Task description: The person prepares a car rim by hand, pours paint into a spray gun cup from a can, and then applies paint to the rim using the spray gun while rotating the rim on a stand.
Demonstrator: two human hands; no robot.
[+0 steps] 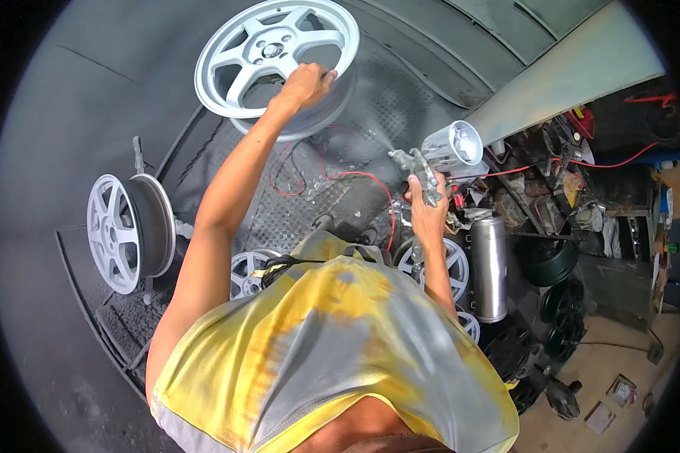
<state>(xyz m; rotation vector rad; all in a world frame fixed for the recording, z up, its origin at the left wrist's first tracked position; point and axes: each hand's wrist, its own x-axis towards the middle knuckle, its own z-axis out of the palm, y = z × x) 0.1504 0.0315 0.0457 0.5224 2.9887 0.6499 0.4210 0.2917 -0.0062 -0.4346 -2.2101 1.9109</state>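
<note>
A white six-spoke wheel rim (245,30) is raised at the upper middle, with my left hand (304,87) gripping its lower right part, fingers curled round it. Right of centre, my right hand (428,208) is wrapped round a metal spray gun (419,170) topped by a pale cup (449,147). The gun's nozzle points up and left toward that rim, and a faint mist shows in front of it. A red hose runs near the gun and loops over the metal plate floor (287,219).
Another white wheel (113,234) is mounted at left. More white wheels (453,264) sit low behind my body. At right are a silver cylinder (489,268), dark wheels (563,306), cluttered shelving (612,257) and a slanted panel (559,75). Dark booth walls (68,113) curve round the left.
</note>
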